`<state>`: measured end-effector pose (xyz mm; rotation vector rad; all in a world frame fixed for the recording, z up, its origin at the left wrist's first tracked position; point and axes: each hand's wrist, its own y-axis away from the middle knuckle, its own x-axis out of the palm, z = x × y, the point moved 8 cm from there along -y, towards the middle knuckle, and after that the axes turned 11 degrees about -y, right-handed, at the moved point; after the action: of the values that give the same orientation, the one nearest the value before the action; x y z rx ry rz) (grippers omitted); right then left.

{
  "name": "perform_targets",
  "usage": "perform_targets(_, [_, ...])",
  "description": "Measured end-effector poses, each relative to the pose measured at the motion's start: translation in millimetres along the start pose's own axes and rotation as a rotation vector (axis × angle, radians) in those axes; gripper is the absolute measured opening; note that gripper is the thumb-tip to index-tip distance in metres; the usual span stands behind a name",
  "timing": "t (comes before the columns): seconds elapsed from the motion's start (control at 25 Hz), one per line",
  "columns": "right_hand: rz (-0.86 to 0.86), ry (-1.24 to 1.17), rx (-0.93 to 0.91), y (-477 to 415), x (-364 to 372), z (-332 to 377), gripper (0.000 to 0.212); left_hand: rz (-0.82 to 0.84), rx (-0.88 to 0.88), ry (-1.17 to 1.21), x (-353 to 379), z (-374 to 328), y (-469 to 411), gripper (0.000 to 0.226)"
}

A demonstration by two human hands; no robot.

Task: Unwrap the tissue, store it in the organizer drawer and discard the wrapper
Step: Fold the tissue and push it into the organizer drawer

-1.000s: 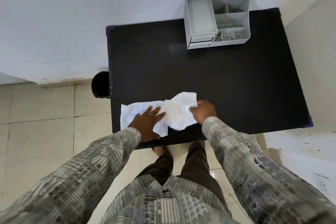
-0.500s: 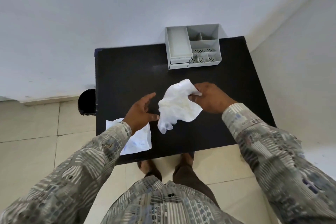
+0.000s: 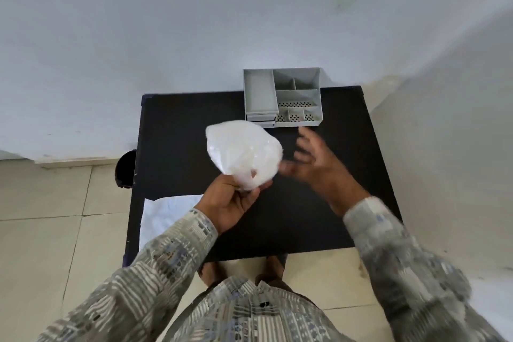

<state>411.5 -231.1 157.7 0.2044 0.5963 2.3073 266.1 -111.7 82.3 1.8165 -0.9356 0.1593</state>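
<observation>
- Head view: the left hand (image 3: 231, 204) grips the bunched white tissue (image 3: 243, 157) by its lower end, raised over the black table (image 3: 177, 130).
- The right hand (image 3: 319, 168), blurred, hangs spread and empty beside it.
- The wrapper (image 3: 163, 214) lies flat on the table's near-left corner.
- The grey organizer (image 3: 283, 97) stands at the far edge.

The tissue (image 3: 243, 154) is showing plain white, a soft bundle against the worktop (image 3: 319, 203), which is showing flat matte black. The wrapper (image 3: 163, 214) is lying white with faint creases. The organizer (image 3: 281, 97) is showing light grey, some compartment floors dotted with dark perforations. The sleeves (image 3: 155, 272) and shirt are wearing a grey, cream and blue pattern of short stripes and blocks. The bin (image 3: 126, 168) is showing black, the floor tiles (image 3: 41, 244) beige, the wall (image 3: 166, 22) pale grey-white.
</observation>
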Motion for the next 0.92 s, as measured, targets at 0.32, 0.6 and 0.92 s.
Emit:
perform_targets(0.32, [-0.065, -0.191, 0.097, 7, 7, -46, 0.122, 0.045, 0.005, -0.26, 29, 40, 4, 0.042])
perform_targets(0.6, [-0.047, -0.182, 0.054, 9, -15, -55, 0.088, -0.053, 0.196, -0.363, 37, 55, 1, 0.051])
perform_targets(0.92, [0.092, -0.416, 0.331, -26, -33, -53, 0.056, -0.036, 0.218, -0.549, 44, 78, 4, 0.016])
